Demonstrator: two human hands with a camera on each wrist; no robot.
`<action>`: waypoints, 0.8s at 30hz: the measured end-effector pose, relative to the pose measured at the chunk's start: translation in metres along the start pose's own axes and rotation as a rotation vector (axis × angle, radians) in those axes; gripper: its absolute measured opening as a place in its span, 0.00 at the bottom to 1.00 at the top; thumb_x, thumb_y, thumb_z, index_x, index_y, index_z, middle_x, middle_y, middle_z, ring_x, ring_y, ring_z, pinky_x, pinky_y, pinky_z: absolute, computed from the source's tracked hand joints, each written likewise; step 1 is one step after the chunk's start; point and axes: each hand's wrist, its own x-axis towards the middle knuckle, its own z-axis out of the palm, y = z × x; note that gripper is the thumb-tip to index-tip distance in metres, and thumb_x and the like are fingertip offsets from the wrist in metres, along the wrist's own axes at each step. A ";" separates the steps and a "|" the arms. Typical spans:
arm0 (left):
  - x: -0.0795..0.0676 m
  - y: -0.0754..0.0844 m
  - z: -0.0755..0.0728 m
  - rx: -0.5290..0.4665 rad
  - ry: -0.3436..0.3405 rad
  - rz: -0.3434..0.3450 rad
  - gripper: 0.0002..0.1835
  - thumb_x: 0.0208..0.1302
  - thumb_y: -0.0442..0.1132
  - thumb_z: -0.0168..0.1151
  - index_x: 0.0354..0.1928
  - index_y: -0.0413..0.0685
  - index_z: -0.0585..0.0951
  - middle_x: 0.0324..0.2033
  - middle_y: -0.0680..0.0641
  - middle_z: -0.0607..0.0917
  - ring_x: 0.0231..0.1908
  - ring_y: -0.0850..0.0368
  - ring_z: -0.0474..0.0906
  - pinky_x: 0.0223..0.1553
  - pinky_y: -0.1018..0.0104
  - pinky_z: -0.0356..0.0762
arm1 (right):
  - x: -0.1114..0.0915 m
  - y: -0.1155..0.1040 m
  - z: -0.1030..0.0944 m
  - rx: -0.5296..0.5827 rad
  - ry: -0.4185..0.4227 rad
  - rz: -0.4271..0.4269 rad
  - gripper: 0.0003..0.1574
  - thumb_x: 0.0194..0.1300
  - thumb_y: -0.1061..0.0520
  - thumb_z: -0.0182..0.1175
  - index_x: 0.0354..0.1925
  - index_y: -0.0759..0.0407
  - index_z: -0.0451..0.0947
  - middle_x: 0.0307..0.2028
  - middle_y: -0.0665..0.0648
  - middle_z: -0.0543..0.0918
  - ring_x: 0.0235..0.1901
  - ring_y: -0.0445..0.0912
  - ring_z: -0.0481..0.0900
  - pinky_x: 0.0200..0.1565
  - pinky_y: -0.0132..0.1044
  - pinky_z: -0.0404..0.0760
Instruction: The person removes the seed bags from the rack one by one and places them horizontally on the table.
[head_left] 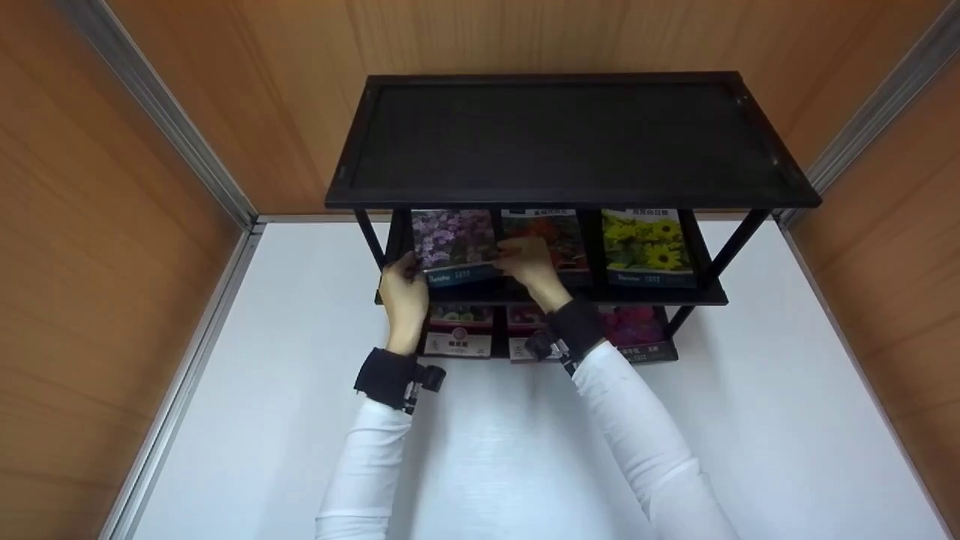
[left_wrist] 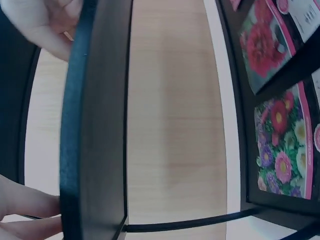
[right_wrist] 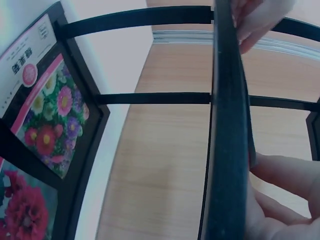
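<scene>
A flower seed packet (head_left: pixel 454 238) with a purple-flower picture stands slightly tilted on the middle shelf of a black rack, at its left end. My left hand (head_left: pixel 405 296) pinches its lower left corner. At its right edge, the fingers of my right hand (head_left: pixel 527 264) hold it, and this hand partly covers the orange-flower packet (head_left: pixel 551 232) beside it. In the left wrist view the shelf's front edge (left_wrist: pixel 75 150) hides part of my left hand (left_wrist: pixel 30 210). The right wrist view shows my right hand (right_wrist: pixel 285 195) behind that edge, thumb and finger close to it.
A yellow-flower packet (head_left: pixel 649 247) leans at the shelf's right end. Several more packets lie on the bottom tier, one with a white label (head_left: pixel 457 342). The rack's black top board (head_left: pixel 570 142) overhangs the middle shelf, and thin posts (head_left: pixel 739 244) stand at its ends.
</scene>
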 end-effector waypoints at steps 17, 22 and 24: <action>-0.014 0.010 -0.017 -0.325 -0.100 -0.261 0.17 0.56 0.25 0.52 0.49 0.31 0.75 0.40 0.34 0.78 0.35 0.56 0.73 0.33 0.76 0.69 | -0.027 0.003 -0.018 0.134 -0.060 0.083 0.28 0.54 0.66 0.59 0.55 0.67 0.68 0.49 0.64 0.74 0.46 0.52 0.75 0.46 0.38 0.74; -0.022 0.010 -0.021 -0.333 -0.108 -0.248 0.17 0.55 0.25 0.52 0.49 0.31 0.75 0.39 0.35 0.78 0.33 0.58 0.73 0.34 0.76 0.70 | -0.035 0.006 -0.019 0.135 -0.052 0.100 0.27 0.54 0.67 0.58 0.55 0.65 0.69 0.47 0.64 0.75 0.45 0.51 0.76 0.45 0.38 0.75; -0.025 0.011 -0.022 -0.328 -0.111 -0.231 0.17 0.55 0.25 0.52 0.49 0.31 0.75 0.39 0.36 0.78 0.33 0.58 0.73 0.33 0.76 0.70 | -0.037 0.007 -0.019 0.141 -0.044 0.105 0.26 0.54 0.68 0.57 0.54 0.65 0.70 0.46 0.64 0.75 0.45 0.52 0.76 0.45 0.38 0.75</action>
